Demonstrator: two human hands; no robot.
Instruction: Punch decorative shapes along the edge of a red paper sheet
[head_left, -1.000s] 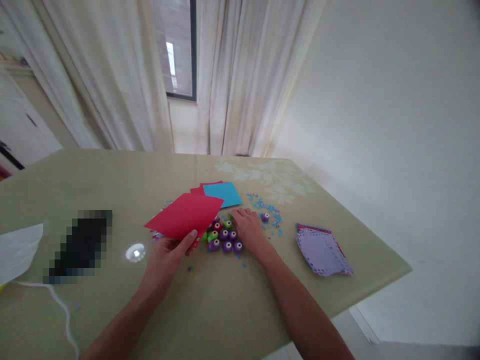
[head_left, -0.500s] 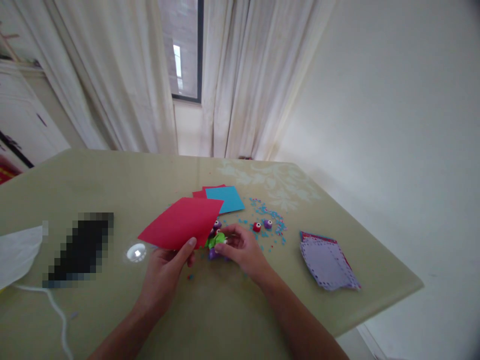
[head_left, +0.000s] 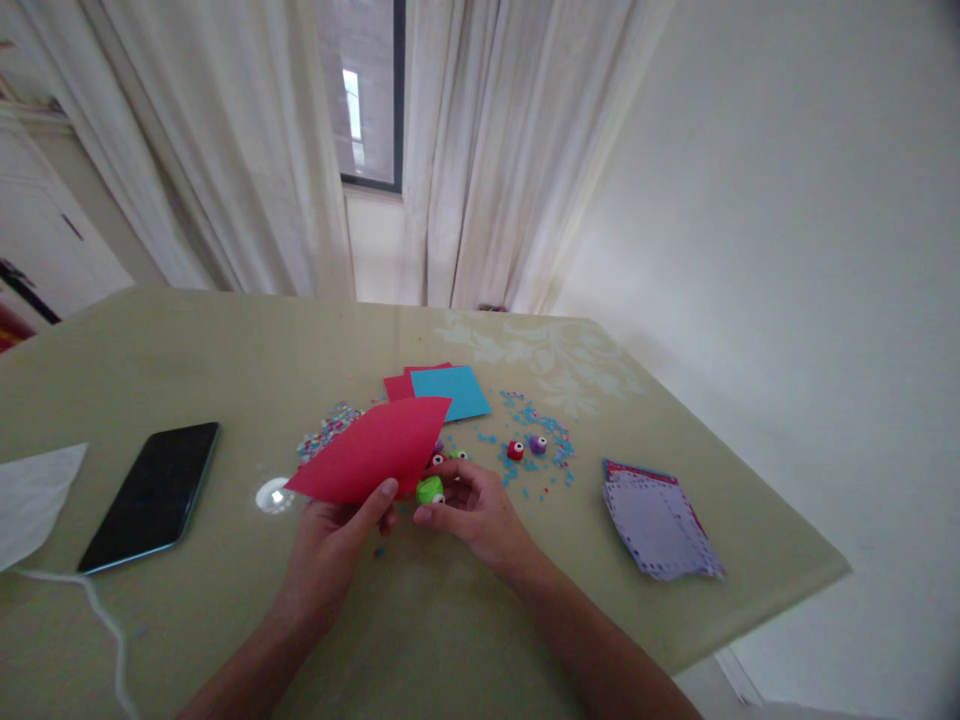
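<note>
In the head view, a red paper sheet (head_left: 373, 452) is held above the table (head_left: 450, 620) by the left hand (head_left: 334, 535). The sheet is pinched at its near edge, with the thumb pressed on the top side and the other fingers hidden under it. The sheet is tilted, and its far corner points toward the blue paper sheet (head_left: 450, 391).

A small green paper punch (head_left: 430, 489) is gripped by the right hand (head_left: 472, 510). The fingers are curled around it, and the thumb is placed just below it. The punch is held just beside the near right edge of the red sheet, a little above the table surface. Whether punch and sheet are touching cannot be told.

Behind the right hand, more small punches are partly seen, mostly hidden by the sheet and the fingers. A red punch (head_left: 514, 450) and a purple punch (head_left: 538, 444) are standing side by side on the table, to the right of the hands. Blue paper confetti (head_left: 547, 430) is scattered around them. A second heap of mixed confetti (head_left: 327, 430) is lying to the left, behind the red sheet.

At the right side of the table, a stack of punched paper sheets (head_left: 660, 520) is placed, with a lilac one on top. At the left side, a black smartphone (head_left: 152, 495) is lying flat, and near it a white paper (head_left: 34, 500) and a white cord (head_left: 105, 620) are seen.
</note>
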